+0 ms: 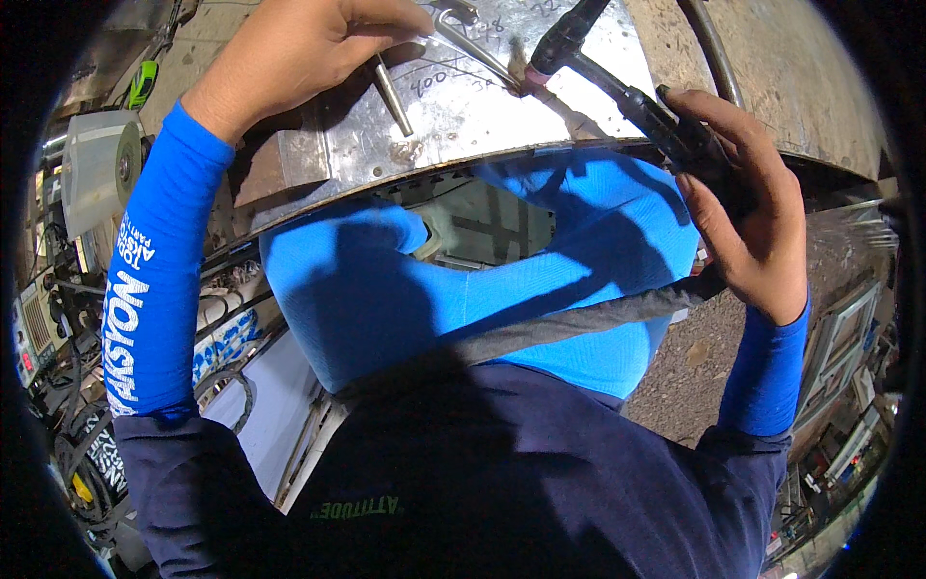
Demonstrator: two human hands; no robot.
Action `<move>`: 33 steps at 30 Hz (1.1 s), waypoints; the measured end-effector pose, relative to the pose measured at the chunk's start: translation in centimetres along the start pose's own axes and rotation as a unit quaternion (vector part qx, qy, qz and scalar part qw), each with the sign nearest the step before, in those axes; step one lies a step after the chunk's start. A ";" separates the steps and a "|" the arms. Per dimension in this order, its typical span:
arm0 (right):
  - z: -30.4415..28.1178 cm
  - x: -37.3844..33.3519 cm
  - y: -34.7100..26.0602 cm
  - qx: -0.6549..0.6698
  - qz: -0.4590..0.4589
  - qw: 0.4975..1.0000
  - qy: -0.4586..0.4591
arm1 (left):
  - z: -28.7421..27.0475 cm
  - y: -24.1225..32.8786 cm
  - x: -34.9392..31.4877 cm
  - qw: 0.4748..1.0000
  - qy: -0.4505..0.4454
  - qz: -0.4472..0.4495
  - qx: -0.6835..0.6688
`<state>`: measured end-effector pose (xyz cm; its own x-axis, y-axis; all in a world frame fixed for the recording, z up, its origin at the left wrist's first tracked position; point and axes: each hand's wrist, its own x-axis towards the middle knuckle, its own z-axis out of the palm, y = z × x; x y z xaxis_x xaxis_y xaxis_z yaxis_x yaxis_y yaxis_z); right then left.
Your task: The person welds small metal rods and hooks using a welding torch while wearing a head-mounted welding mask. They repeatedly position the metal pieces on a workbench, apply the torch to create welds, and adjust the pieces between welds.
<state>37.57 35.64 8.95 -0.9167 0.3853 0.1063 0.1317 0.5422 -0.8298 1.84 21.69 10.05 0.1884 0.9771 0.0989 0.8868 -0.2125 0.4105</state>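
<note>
My right hand [748, 193] is wrapped round the handle of a black TIG welding torch [627, 101]. The torch's pinkish cup points down at a metal sheet [453, 130] with handwritten marks, close to a dark spot on it. At the sheet's upper left, my left hand [338, 48] pinches a thin metal rod [473, 56], whose far end reaches the spot beside the cup. Part of the rod near the fingers is hard to make out. Under the left hand a short round metal bar [393, 96] lies on the sheet.
A grey-sleeved torch cable [569, 326] runs across my lap over blue trousers. Left of the bench stand a bench grinder wheel [127, 157] and a green tape measure [143, 84]. A dark curved tube [712, 48] lies at the bench's upper right. Tangled cables fill the left side.
</note>
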 end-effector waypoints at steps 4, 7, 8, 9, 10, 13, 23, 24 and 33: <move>0.2 -0.2 0.1 -0.049 -0.023 0.998 0.016 | -0.1 1.1 0.1 0.998 0.004 -0.061 -0.004; 0.4 -0.2 0.5 -0.039 -0.041 0.998 0.027 | 0.5 0.4 -0.3 1.000 0.020 -0.022 0.006; 0.7 -0.2 0.3 -0.016 -0.032 0.998 0.043 | 0.5 -0.2 -0.3 1.000 0.017 -0.015 0.006; 0.9 -0.2 0.2 0.007 -0.024 0.998 0.058 | 0.5 -0.4 -0.2 1.000 0.015 -0.007 0.007; 0.9 -0.2 0.3 0.007 -0.026 0.998 0.057 | 0.5 -0.3 -0.3 1.000 0.019 -0.009 0.016; 0.7 -0.3 0.5 -0.002 -0.032 0.998 0.045 | 0.4 0.4 -0.2 0.999 0.027 -0.007 0.022; 0.8 -0.1 0.1 -0.018 -0.029 0.999 0.034 | 0.4 -0.5 -0.4 0.999 0.026 0.005 0.024; 0.9 -0.1 0.0 -0.018 -0.032 0.998 0.046 | 0.5 -0.8 -0.4 1.000 0.025 0.009 0.016; 1.0 -0.2 0.2 -0.014 -0.039 0.998 0.044 | -0.3 1.2 0.0 0.999 0.008 -0.040 -0.004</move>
<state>37.43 34.94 8.22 -0.8881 0.4043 0.2186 0.0725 0.5929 -0.8020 2.79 21.47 10.81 0.1108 0.9907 0.0793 0.8949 -0.1341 0.4256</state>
